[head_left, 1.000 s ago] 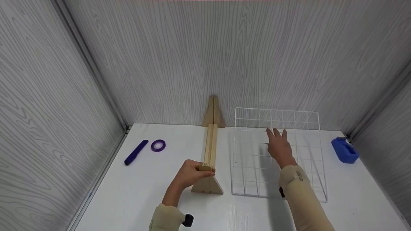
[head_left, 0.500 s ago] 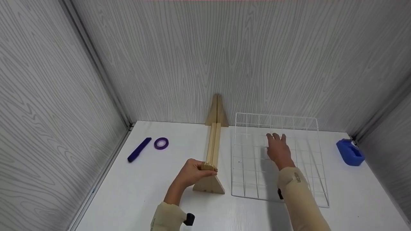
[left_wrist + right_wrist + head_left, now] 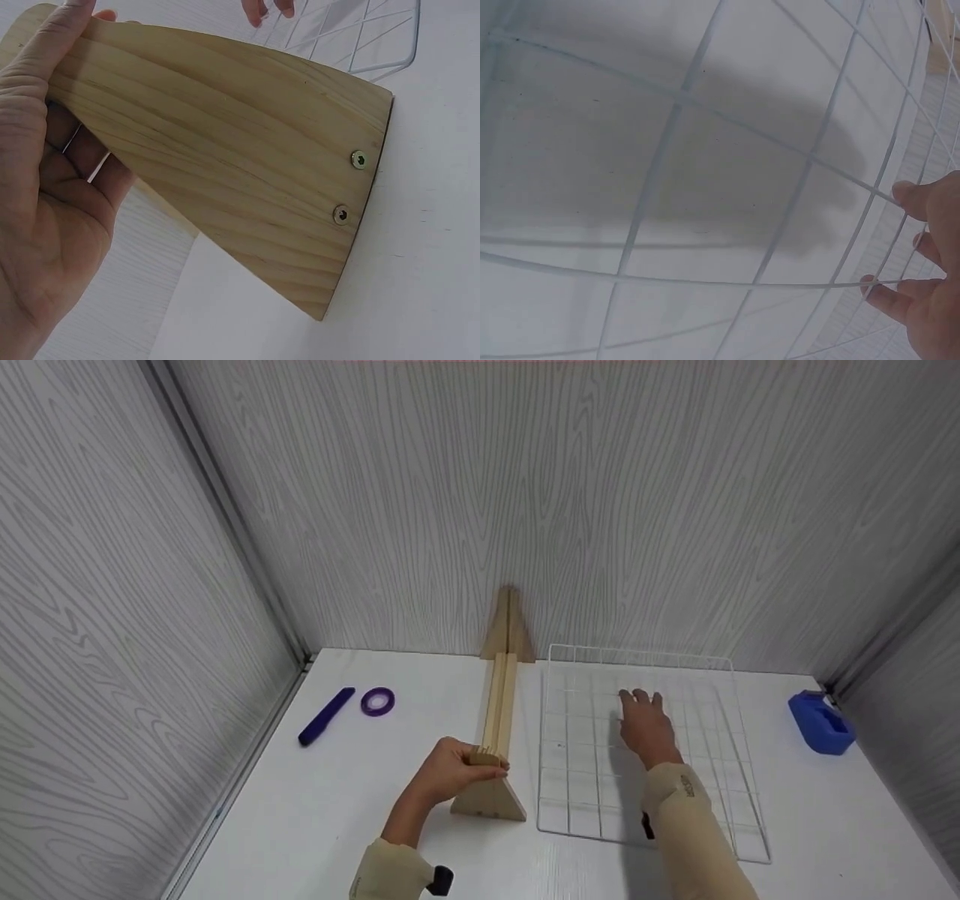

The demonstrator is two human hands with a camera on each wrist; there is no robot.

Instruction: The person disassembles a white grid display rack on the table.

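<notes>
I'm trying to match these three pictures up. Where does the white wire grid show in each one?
Head view: the white wire grid lies on the table at right of centre, under the right hand.
Left wrist view: only a corner of it shows at the top, behind the wooden stand.
Right wrist view: its wires fill the picture.
Shared landmark: the right hand's fingers, seen in all three views.
</notes>
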